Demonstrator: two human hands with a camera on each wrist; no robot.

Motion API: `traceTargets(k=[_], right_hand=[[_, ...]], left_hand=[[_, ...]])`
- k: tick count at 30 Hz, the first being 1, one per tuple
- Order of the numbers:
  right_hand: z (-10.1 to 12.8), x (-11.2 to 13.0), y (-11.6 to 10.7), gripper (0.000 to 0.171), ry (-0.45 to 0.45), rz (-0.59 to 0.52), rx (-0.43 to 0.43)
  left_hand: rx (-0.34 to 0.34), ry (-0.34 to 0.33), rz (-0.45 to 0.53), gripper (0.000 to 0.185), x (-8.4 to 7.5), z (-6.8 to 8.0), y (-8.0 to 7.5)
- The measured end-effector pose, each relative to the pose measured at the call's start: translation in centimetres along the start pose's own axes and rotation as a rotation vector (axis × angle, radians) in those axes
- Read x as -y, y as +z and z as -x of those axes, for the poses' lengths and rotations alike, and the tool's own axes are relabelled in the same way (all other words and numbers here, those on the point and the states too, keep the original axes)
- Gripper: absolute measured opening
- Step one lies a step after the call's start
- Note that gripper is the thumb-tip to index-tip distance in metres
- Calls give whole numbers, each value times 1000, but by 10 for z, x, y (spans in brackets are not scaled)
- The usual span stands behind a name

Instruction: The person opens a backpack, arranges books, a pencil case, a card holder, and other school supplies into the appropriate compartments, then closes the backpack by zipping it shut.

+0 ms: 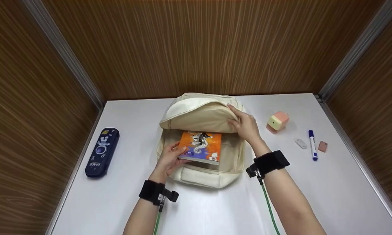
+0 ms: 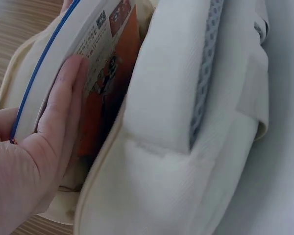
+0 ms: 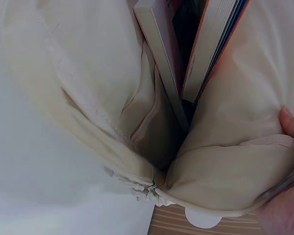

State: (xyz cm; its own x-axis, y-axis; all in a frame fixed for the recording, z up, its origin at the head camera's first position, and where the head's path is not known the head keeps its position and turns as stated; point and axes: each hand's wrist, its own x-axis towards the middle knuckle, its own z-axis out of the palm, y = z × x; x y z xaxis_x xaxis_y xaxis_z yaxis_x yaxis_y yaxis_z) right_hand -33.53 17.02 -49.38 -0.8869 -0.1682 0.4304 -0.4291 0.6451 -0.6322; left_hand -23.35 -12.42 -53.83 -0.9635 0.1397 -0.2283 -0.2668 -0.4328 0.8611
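Note:
A cream backpack (image 1: 199, 179) lies on the table with its main compartment unzipped. My left hand (image 1: 168, 159) grips a book (image 1: 201, 147) with an orange and purple cover by its left edge, thumb on top and fingers underneath. The book is partly inside the bag's opening, its far end under the raised flap (image 1: 199, 120). In the left wrist view, fingers (image 2: 63, 93) lie along the book's back cover. My right hand (image 1: 248, 125) pinches the flap's right edge and holds it up. Another book (image 3: 161, 54) with a pale spine stands inside the bag in the right wrist view.
Left of the bag lies a navy pencil case (image 1: 102, 152) with a space print. To the right are a pink and yellow pencil sharpener (image 1: 277, 122), a white eraser (image 1: 301, 143), a blue and white marker (image 1: 313, 145) and a pink eraser (image 1: 322, 146). Wood-grain panels (image 1: 196, 49) enclose the table.

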Motion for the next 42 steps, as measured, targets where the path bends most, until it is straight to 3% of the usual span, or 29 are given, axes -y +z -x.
traceTargets(k=[2, 4, 10, 15, 18, 21, 24, 27, 31, 36, 42], right_hand=[[0, 0, 1, 56, -16, -2, 4], [1, 0, 2, 57, -23, -4, 4], [2, -1, 5, 57, -13, -11, -5], [2, 1, 6, 57, -12, -7, -2], [2, 1, 6, 57, -11, -2, -4], [2, 0, 4, 57, -9, -2, 12], [2, 0, 2, 56, -10, -10, 29], [2, -1, 0, 55, -9, -18, 32], [3, -1, -2, 55, -11, -35, 44], [3, -1, -3, 55, -11, -48, 54], [3, -1, -4, 55, -6, -62, 64]], left_hand=[[-30, 8, -12, 49, 4, -5, 1], [-47, 16, -87, 50, 6, -8, 0], [-50, 21, -545, 55, 1, -2, -11], [5, 56, -782, 66, -14, 12, -20], [-24, 121, -880, 71, -17, 16, -23], [-80, 183, -916, 71, -14, 16, -24], [-87, 263, -901, 68, -8, 13, -22], [-84, 354, -885, 53, -2, 6, -18], [-125, 426, -849, 30, 3, -2, -9], [-217, 456, -872, 21, 8, -12, 3], [-282, 422, -864, 22, 10, -25, 19]])
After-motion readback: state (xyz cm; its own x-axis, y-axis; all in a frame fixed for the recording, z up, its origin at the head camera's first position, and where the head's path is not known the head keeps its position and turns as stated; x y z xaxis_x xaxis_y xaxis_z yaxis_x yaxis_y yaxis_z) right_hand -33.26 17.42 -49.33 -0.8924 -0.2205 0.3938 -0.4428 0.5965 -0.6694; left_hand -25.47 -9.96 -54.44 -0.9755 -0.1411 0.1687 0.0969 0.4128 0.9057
